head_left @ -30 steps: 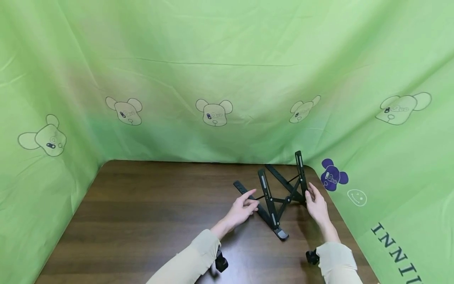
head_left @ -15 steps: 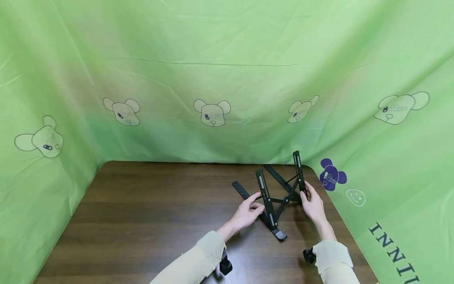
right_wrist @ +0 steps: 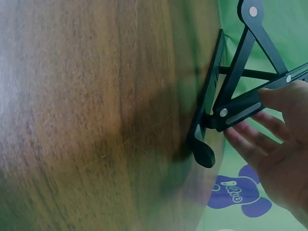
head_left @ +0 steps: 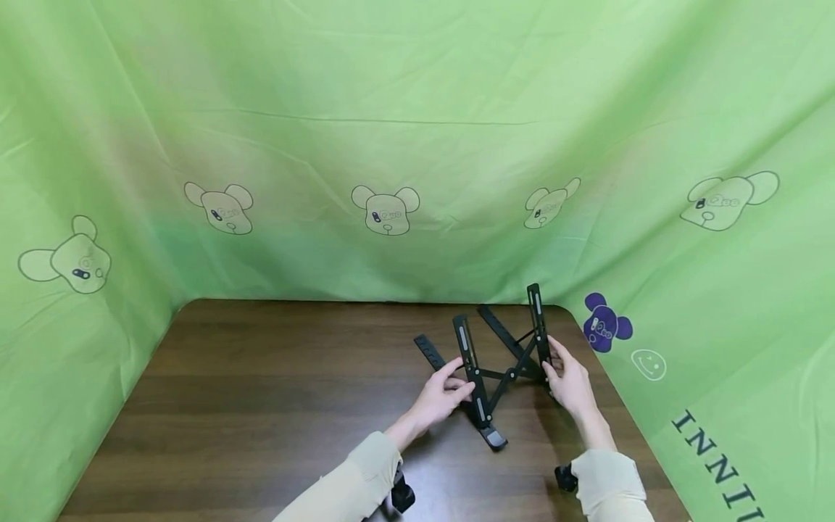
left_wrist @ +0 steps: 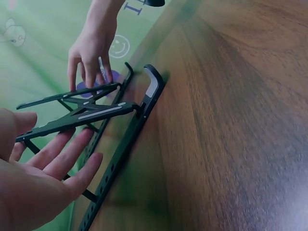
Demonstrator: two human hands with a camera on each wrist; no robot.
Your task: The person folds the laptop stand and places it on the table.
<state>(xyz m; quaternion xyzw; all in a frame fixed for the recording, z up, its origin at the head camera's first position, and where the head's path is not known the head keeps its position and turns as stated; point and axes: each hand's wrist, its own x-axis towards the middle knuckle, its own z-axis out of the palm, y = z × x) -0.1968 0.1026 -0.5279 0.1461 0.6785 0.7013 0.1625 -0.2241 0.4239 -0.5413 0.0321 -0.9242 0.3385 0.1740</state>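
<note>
A black folding laptop stand (head_left: 499, 362) is propped open on the back right of a dark wooden table (head_left: 293, 391). My left hand (head_left: 446, 388) is at its left raised arm. In the left wrist view that hand (left_wrist: 43, 178) has straight, spread fingers lying under the bar of the stand (left_wrist: 96, 113). My right hand (head_left: 566, 377) is at the right raised arm. In the right wrist view its thumb lies on the bar of the stand (right_wrist: 231, 96) and the fingers of the hand (right_wrist: 274, 144) curl beneath, pinching it.
A green cloth (head_left: 391, 145) printed with bears walls the table at the back and both sides; a purple bear (head_left: 603, 322) is printed close to the stand. Black wrist cameras (head_left: 401, 496) hang under both beige sleeves. The table's left half holds nothing.
Both hands have closed in onto the stand's raised arms. The stand has shifted slightly left and toward me on the table.
</note>
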